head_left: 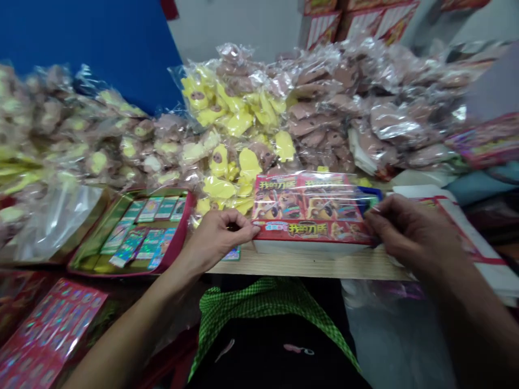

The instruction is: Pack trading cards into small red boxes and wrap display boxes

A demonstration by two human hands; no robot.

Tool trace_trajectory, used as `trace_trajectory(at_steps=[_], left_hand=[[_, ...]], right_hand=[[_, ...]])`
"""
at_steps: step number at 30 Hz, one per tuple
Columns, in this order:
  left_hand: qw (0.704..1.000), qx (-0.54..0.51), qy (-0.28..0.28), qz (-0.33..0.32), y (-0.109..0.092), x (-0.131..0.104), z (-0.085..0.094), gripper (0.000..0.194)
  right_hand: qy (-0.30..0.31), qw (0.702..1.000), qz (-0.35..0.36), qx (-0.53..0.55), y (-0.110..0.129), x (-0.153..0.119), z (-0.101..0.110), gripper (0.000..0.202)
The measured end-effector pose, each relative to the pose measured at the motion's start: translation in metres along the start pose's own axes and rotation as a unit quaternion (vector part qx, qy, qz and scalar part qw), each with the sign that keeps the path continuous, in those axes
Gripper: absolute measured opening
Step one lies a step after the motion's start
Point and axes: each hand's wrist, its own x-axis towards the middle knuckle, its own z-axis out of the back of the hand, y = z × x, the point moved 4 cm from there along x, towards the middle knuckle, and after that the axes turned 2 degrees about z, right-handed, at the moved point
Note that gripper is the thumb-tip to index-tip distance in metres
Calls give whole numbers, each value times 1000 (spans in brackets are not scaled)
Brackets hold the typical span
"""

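Note:
A red printed box point(310, 208) with clear film over its top rests at the front edge of the wooden table point(320, 263). My left hand point(227, 232) pinches the film at the box's left front corner, thumb and fingertips together. At the right end, my right hand point(397, 229) has its fingers closed at the box's corner; what exactly they grip there is hidden. A blue-rimmed object point(371, 194) lies behind that corner, partly covered by my right hand. Small yellow figures point(248, 165) lie just behind the box.
Bagged brown and yellow pieces point(324, 97) are heaped along the back. A pink-rimmed tray point(188, 216) of small cards stands at left, beside a carton with clear bags point(59, 221). White and red cardboard point(478, 243) lies at right. Red sticker sheets point(52, 335) are at lower left.

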Motion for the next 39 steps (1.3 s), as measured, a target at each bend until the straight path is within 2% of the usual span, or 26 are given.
trace_trajectory(at_steps=[3,8,11,16,31,34,36,39], left_hand=[[999,36,-18,-3,-3,1,1,36],[998,44,-16,43,1,5,0,43],[998,29,-15,49,6,5,0,44],[998,23,-7,66,13,5,2,43],[998,19,-1,68,16,6,5,48],[998,14,-9,58,14,5,2,49],[999,-16,-39,20,10,3,-4,46],[992,-69,-105,-31,9,1,-18,53]], right_hand=[[14,999,38,25,8,4,0,16],[12,998,45,35,12,5,4,16],[16,998,58,25,14,2,6,14],[-3,995,103,14,15,1,5,12],[-41,985,157,-52,11,-6,-6,16],[-27,992,121,-24,5,-5,-8,12],[-3,997,48,58,-3,-7,-12,8],[33,982,-58,174,-13,-15,-21,36]])
